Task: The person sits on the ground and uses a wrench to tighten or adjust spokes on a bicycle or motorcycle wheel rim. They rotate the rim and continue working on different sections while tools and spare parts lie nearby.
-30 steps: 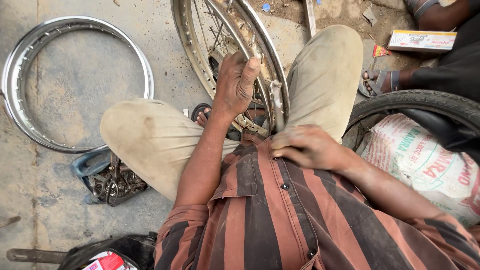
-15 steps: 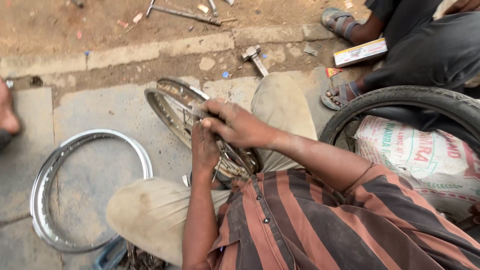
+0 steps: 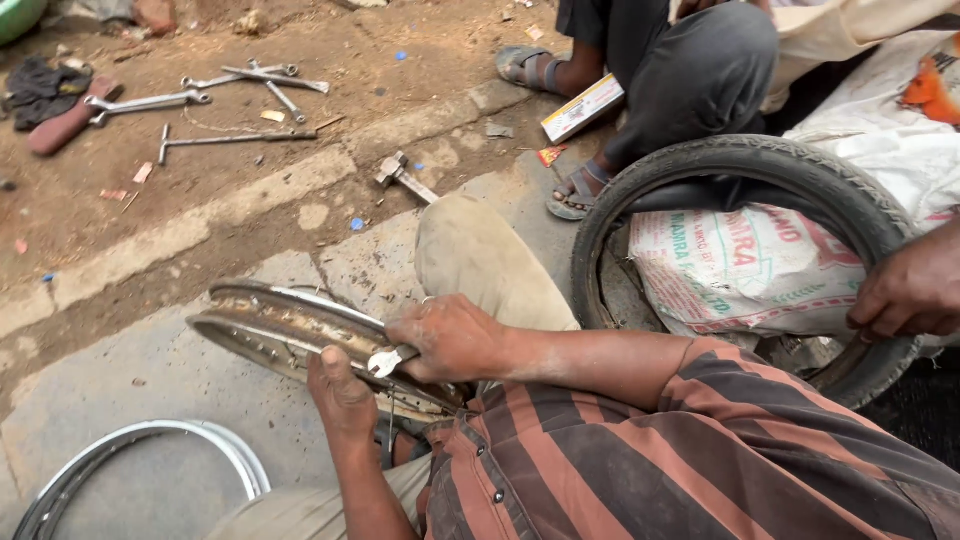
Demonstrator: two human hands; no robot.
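Note:
A worn metal wheel rim (image 3: 270, 322) with spokes lies tilted across my lap, between my knees. My right hand (image 3: 450, 338) rests on the rim's near edge and grips a small silver spoke wrench (image 3: 384, 362). My left hand (image 3: 340, 392) sits just below it, fingers curled against the rim and spokes by the wrench. Whether the left hand truly grips a spoke is hard to tell.
A second bare rim (image 3: 140, 468) lies on the concrete at lower left. A black tyre (image 3: 730, 160) rings a printed sack (image 3: 740, 265) at right, where another person's hand (image 3: 910, 290) rests. Spanners (image 3: 150, 100) and a hammer (image 3: 400, 176) lie on the dirt. A seated person's sandalled feet (image 3: 575, 190) are near.
My view has tilted upward, showing more ground and tools. My right hand came from my chest onto the rim and now holds the wrench; the left hand dropped lower.

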